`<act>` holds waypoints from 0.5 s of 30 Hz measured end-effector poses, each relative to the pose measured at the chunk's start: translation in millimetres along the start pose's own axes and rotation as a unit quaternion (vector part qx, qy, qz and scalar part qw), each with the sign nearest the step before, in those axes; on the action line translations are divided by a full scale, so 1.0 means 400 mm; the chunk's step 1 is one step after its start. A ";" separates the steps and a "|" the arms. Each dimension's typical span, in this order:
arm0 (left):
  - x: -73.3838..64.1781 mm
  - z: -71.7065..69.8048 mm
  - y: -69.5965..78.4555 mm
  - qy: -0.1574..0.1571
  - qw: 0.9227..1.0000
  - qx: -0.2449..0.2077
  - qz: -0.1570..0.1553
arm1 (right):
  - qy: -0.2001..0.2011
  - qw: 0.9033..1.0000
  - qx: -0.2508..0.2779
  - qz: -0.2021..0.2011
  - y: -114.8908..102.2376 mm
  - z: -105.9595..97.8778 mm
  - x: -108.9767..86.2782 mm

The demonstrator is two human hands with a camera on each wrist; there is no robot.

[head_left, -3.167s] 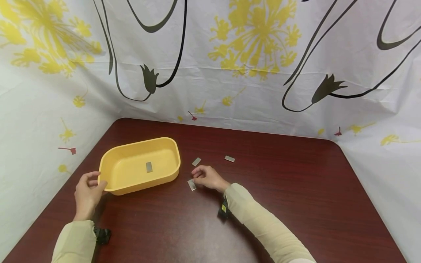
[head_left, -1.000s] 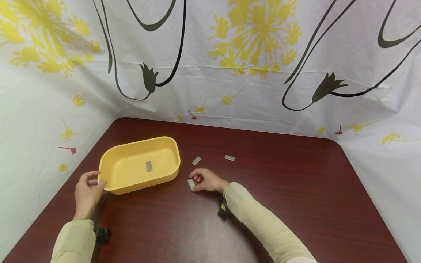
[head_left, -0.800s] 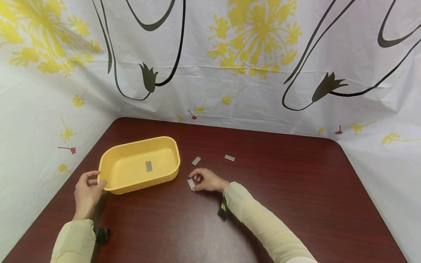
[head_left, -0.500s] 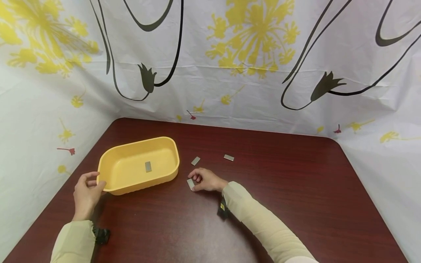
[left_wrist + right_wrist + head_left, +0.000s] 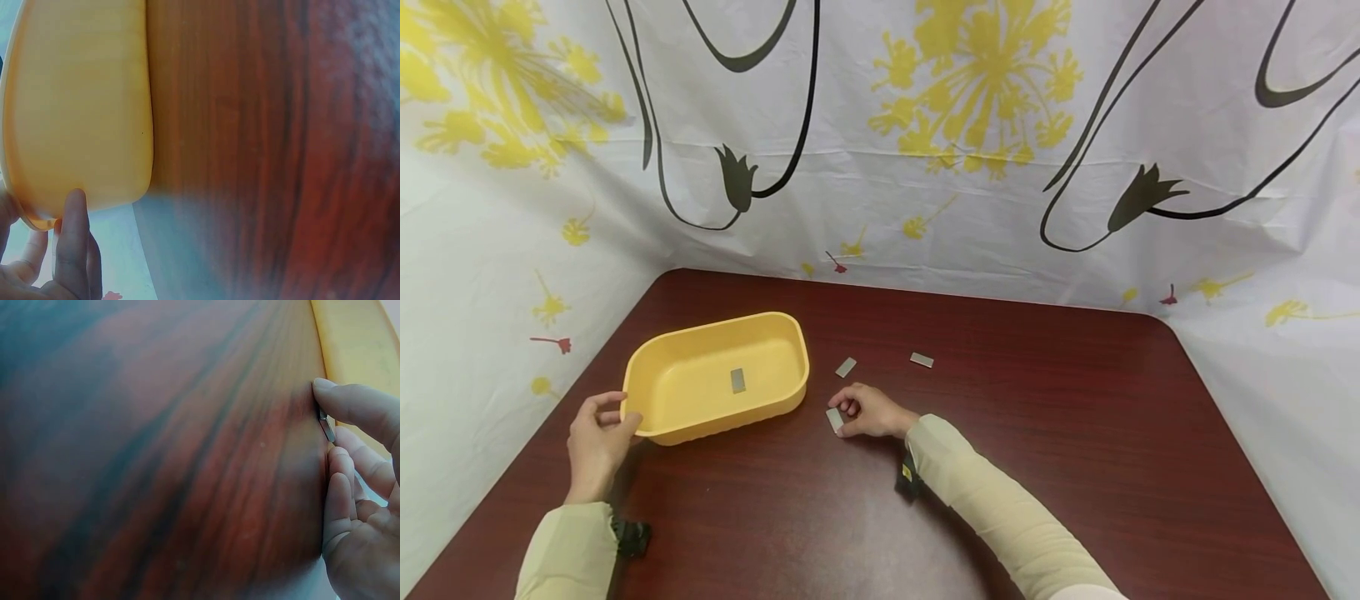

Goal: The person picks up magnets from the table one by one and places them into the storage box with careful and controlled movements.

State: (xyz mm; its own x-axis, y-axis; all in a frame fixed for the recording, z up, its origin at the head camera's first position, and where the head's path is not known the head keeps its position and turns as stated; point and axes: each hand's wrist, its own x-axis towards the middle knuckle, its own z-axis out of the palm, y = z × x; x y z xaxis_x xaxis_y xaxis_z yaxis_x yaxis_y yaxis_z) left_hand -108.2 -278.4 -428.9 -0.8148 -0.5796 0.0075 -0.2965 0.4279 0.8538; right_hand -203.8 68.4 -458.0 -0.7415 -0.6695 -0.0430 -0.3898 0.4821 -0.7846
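One plate (image 5: 834,420), likely light, stiff and slippery, is pinched edgewise, as seems best, by the fingers (image 5: 369,464) of the right hand (image 5: 872,412), with the tub (image 5: 715,343) gripped by the left hand (image 5: 597,443).

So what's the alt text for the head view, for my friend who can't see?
A person's right grip pinches a small metal strip on a reddish-brown table; the left grip holds the end of a yellow tub with another strip inside. Two more strips lie farther back.
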 end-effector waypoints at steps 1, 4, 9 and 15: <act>-0.001 -0.001 0.002 -0.004 1.000 0.001 0.003 | 0.000 1.000 0.000 0.002 -0.001 0.000 0.000; 0.001 -0.003 0.001 -0.010 1.000 0.003 0.004 | 0.001 1.000 0.002 0.003 -0.002 0.000 -0.001; 0.046 0.016 -0.073 0.003 1.000 -0.002 0.005 | 0.003 1.000 0.005 0.003 -0.004 0.000 -0.003; 0.107 0.040 -0.171 0.013 1.000 0.016 0.008 | 0.005 1.000 0.007 0.009 -0.005 0.001 -0.003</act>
State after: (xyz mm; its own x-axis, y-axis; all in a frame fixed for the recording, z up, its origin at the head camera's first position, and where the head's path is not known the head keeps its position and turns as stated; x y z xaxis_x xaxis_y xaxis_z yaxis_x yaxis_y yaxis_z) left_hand -130.7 -321.4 -495.0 -0.8066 -0.5900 0.0346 -0.2996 0.4586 0.8366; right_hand -201.9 67.9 -456.5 -0.7541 -0.6549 -0.0507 -0.3693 0.4865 -0.7918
